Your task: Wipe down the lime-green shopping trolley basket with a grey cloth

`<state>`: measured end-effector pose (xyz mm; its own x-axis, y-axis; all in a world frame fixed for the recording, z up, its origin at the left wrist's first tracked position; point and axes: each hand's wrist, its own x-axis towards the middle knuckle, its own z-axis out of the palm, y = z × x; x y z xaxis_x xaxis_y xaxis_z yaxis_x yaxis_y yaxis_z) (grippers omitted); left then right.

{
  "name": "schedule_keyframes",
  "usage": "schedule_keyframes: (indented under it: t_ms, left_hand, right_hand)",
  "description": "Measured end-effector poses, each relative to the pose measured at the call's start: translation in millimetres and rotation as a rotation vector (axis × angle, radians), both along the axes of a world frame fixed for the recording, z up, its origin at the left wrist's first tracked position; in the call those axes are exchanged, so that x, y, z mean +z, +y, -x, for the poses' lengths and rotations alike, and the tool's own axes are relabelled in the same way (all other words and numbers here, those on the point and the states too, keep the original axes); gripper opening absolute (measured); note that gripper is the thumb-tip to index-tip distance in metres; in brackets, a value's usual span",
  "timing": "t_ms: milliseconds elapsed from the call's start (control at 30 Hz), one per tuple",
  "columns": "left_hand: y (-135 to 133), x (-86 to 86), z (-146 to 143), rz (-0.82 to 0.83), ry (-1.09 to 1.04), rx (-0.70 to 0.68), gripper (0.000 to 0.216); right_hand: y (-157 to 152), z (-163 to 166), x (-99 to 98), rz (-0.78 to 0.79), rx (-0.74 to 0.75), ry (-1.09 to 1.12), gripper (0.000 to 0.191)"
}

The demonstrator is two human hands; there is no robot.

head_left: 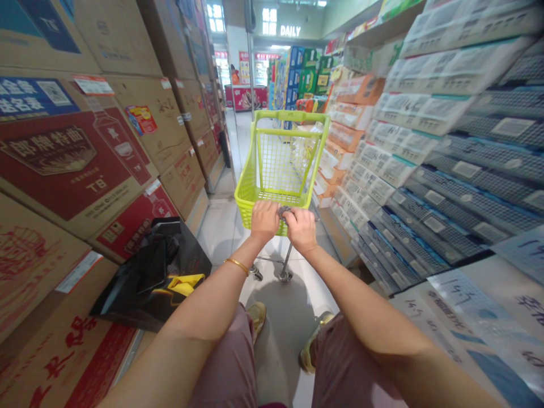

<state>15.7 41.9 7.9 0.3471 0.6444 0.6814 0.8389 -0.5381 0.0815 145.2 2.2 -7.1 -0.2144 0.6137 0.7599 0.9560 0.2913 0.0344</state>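
A lime-green shopping cart [272, 164] stands in the aisle straight ahead of me, its basket empty. My left hand [264, 220] is closed around the cart's handle [283, 211] at the near edge of the basket. My right hand [301, 228] grips the same handle right beside it, fingers wrapped round. A gold bangle [237, 264] sits on my left wrist. Below, my legs in pink trousers and my two shoes show on the pale tiled floor [221, 226].
Stacked cardboard cartons [85, 164] wall the left side of the narrow aisle. A black bag with a yellow patch [157, 277] hangs by them. Shelves of packaged tissue [425, 170] line the right. Far ahead are more displays and a lit sign [290, 30].
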Motion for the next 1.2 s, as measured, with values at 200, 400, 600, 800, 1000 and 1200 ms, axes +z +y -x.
schedule_keyframes:
  t_ms: [200, 400, 600, 800, 1000, 1200]
  left_hand:
    - [1.2, -0.2, -1.1, -0.02, -0.006, 0.015, 0.031]
    - [1.0, 0.0, -2.8, -0.029, 0.003, 0.042, 0.036]
    - [-2.0, 1.7, -3.1, -0.01, 0.012, 0.027, 0.035]
    - [-1.4, 1.3, -2.1, 0.022, -0.001, 0.014, 0.029]
    - [0.9, -0.9, -2.6, 0.012, -0.022, 0.023, 0.034]
    - [0.8, 0.4, -1.3, 0.011, -0.004, 0.023, 0.037]
  right_hand:
    - [-2.8, 3.2, -24.1, 0.094, -0.002, -0.123, 0.021]
    - [-3.1, 4.1, -27.5, 0.092, 0.048, -0.191, 0.02]
    - [0.0, -5.2, 5.0, -0.08, -0.023, 0.078, 0.023]
    - [4.6, -2.0, -4.6, -0.006, -0.015, 0.055, 0.024]
    - [3.4, -0.7, -24.1, 0.091, 0.002, -0.044, 0.025]
    - [0.4, -1.8, -34.2, 0.14, 0.048, -0.172, 0.022]
